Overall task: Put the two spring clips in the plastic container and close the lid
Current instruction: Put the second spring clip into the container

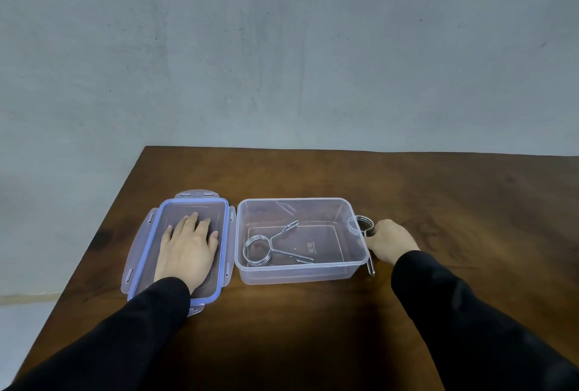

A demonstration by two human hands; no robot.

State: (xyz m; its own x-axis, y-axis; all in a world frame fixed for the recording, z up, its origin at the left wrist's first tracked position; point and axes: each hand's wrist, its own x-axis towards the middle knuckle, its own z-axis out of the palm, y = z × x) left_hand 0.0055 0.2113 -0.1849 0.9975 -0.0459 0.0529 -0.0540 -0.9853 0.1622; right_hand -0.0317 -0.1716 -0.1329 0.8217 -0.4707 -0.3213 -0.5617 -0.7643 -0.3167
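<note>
A clear plastic container [360, 260] stands open on the brown table. One metal spring clip [257, 249] lies inside it at the left. Its lid [139, 246], clear with a blue seal and side latches, lies upside down to the left of the container. My left hand [187, 248] rests flat inside the lid, fingers apart. The second spring clip [363, 222] sits on the table against the container's right side. My right hand [390, 241] is closed around it, with one handle sticking out toward me.
The wooden table [313, 328] ends at a far edge against a grey wall [282, 45] and at a left edge just beyond the lid. Open tabletop lies to the right of and in front of the container.
</note>
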